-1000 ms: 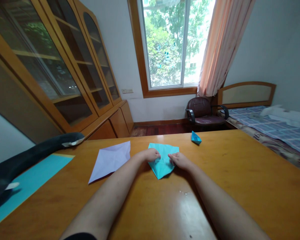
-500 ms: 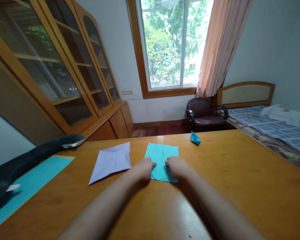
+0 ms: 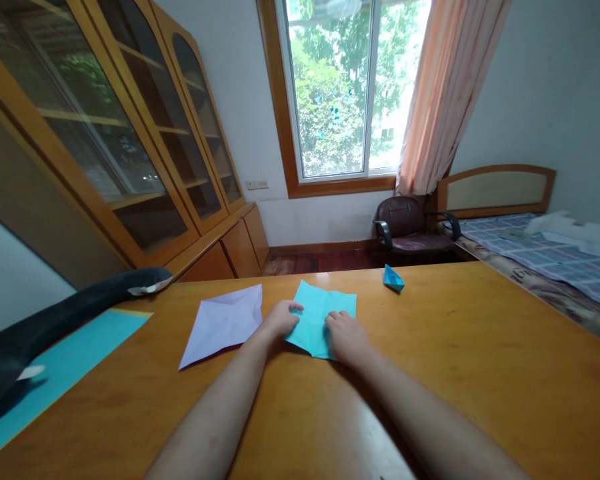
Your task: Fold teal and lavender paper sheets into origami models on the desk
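Note:
A teal sheet of paper [image 3: 320,319] lies flat on the wooden table [image 3: 455,360], creased down its middle. My left hand [image 3: 279,320] rests on its left edge, fingers pressing the paper. My right hand [image 3: 345,335] presses on its near right part. To the left of the teal sheet lies a pale lilac creased sheet [image 3: 223,322]. A small folded blue paper boat [image 3: 393,278] sits near the table's far edge.
A larger teal sheet [image 3: 65,363] and a dark plush toy [image 3: 55,319] lie at the table's left. Glass-door cabinets [image 3: 130,133] stand along the left wall. Beyond the table are a maroon armchair [image 3: 405,227] under the window and a bed [image 3: 545,253] at right.
The teal paper went from a folded kite-like shape to a spread sheet. Both hands slid toward me, then shifted back onto it, and the sheet turned slightly.

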`<state>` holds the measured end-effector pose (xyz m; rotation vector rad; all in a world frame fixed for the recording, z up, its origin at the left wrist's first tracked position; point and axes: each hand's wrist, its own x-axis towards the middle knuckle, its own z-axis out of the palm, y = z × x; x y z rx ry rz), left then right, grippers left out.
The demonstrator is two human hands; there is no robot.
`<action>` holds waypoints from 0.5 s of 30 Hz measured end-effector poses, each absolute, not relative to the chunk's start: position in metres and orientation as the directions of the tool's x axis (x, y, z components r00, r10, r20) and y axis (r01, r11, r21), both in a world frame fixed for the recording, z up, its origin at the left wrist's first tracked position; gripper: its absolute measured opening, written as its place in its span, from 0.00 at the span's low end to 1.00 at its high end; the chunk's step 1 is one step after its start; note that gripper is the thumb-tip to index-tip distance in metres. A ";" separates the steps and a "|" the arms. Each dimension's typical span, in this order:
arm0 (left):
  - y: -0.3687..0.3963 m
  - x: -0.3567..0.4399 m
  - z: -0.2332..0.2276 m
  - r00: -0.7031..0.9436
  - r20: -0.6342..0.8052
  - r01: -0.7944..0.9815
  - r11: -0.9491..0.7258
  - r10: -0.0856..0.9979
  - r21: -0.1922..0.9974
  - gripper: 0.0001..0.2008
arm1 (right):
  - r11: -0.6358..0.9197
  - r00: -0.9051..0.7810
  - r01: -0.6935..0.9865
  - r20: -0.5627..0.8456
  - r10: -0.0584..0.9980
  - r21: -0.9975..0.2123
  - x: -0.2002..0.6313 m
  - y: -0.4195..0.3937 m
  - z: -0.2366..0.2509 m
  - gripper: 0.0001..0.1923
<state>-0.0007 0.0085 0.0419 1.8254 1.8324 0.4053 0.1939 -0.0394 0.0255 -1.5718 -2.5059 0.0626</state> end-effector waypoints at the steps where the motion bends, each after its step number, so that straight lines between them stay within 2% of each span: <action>1: 0.010 -0.004 0.048 0.036 -0.121 0.802 0.044 0.992 0.596 0.21 | 0.429 -0.407 0.892 0.158 0.900 -0.141 0.195 -0.038 0.027 0.11; 6: 0.011 -0.051 0.080 -0.167 0.037 0.643 0.081 0.985 0.761 0.22 | 0.401 -0.339 0.892 0.275 0.899 -0.210 0.201 -0.035 0.032 0.17; 9: 0.007 -0.100 0.090 -0.338 0.022 0.521 0.167 0.941 0.837 0.25 | 0.396 -0.330 0.887 0.274 0.903 -0.236 0.202 -0.034 0.030 0.18; 12: 0.000 -0.151 0.086 -0.520 -0.013 0.439 0.281 0.854 0.853 0.25 | 0.383 -0.311 0.887 0.279 0.908 -0.259 0.203 -0.033 0.026 0.17; 15: -0.010 -0.191 0.073 -0.633 -0.009 0.489 0.408 0.774 0.771 0.23 | 0.370 -0.288 0.884 0.289 0.913 -0.285 0.206 -0.029 0.025 0.16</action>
